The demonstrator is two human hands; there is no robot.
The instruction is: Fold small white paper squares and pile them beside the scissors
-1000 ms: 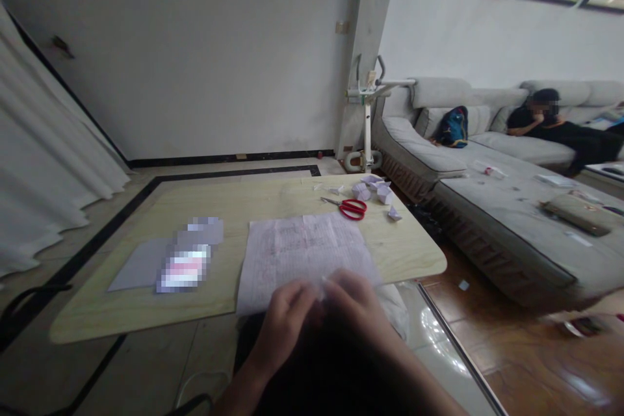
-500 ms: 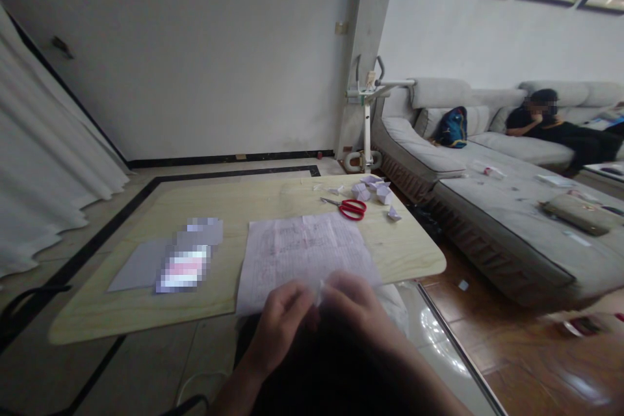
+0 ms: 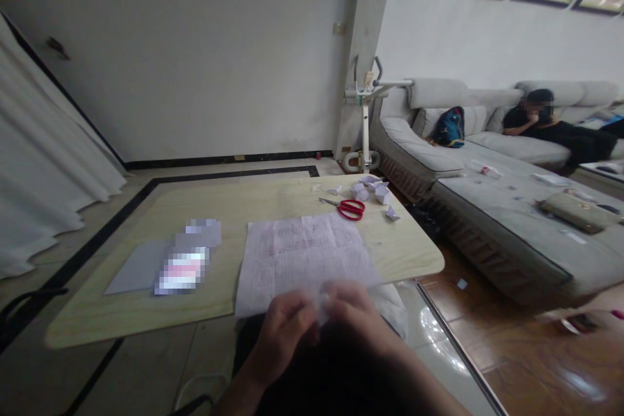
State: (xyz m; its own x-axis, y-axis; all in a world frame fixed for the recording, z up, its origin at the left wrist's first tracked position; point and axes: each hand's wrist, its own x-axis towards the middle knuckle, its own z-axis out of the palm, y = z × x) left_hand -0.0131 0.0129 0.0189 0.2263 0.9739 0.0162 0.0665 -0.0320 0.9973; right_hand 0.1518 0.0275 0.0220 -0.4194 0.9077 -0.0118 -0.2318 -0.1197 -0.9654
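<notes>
My left hand (image 3: 288,325) and my right hand (image 3: 355,312) come together over my lap, at the near edge of the table. Fingers of both are closed in a pinch on a small white piece (image 3: 322,304), perhaps paper; motion blur hides its shape. Just beyond them a large creased printed sheet (image 3: 302,250) lies on the wooden tabletop and reaches over its near edge. Behind that sheet rest red-handled scissors (image 3: 350,209). Several folded paper pieces (image 3: 361,192) sit at the far right corner, near small white scraps (image 3: 335,190).
On the left of the table (image 3: 234,198) lie a pale sheet (image 3: 134,266) and a blurred-out item (image 3: 182,270). A grey sofa (image 3: 507,234) stands to the right, with a backpack (image 3: 451,127), a handbag (image 3: 578,210) and a seated person (image 3: 541,120). White curtains (image 3: 43,162) hang at left.
Both hands sit slightly lower in view, still pinching the small white piece. The whole scene has shifted slightly left with the camera. The scissors and papers stay in place on the table.
</notes>
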